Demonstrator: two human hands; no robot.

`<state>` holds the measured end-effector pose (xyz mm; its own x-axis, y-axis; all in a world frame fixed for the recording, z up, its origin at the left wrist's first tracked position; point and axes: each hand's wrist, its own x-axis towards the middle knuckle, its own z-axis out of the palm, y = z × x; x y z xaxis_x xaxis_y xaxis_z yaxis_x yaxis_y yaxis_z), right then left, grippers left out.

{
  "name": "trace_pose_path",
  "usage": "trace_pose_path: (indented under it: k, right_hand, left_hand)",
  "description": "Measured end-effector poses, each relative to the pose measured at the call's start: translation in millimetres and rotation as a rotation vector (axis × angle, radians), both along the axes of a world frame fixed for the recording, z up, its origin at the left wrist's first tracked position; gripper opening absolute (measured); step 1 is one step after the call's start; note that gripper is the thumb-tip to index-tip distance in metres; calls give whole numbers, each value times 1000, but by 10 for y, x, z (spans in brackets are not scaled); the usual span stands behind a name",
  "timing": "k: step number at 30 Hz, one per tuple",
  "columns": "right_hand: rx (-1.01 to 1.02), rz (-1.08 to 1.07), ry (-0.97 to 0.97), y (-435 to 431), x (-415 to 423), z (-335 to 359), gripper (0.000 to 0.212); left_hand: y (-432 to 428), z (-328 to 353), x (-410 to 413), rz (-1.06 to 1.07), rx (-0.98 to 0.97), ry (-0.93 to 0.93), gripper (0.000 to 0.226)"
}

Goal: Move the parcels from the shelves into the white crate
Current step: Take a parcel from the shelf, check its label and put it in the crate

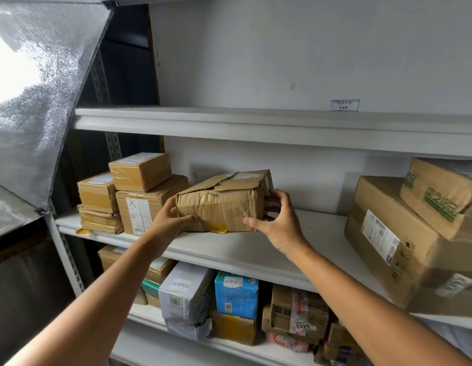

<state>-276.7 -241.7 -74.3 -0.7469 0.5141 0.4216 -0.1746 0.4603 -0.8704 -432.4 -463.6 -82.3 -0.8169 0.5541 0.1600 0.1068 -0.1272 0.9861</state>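
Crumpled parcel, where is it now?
Head view, centre: the crumpled parcel on the middle shelf, gripped by left hand and right hand, right of stacked boxes.

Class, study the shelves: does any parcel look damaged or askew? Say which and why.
The parcel gripped by the left hand and right hand at the middle shelf: its top flaps are torn and buckled, its sides creased.

Left of the left fingers (186,220), a carton label (137,215) bears a handwritten X. Below the right fingers (277,195), a box sticker (300,325) reads 0403, upside down.
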Motion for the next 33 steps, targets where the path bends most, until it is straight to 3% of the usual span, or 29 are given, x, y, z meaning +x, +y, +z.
trace_pose_path:
  k: [4, 9, 18, 25, 33]
  right_hand:
    - [9, -27, -78, 96, 42, 5, 71]
    - [-47, -107, -130, 269, 119, -23, 72]
    - [-93, -248, -252, 859, 558, -218, 58]
    - [-99, -345, -351, 1249, 1001, -346, 75]
    - [-97, -394, -473, 1354, 1139, -527, 65]
  left_hand:
    - [105, 3, 36, 37, -28, 67, 71]
    - [396, -12, 179, 60, -31, 133, 74]
    - [1113, -160, 485, -68, -16, 69, 70]
    - [1603, -383, 758, -199, -48, 17, 67]
    - [1817, -578, 752, -159, -168, 121, 75]
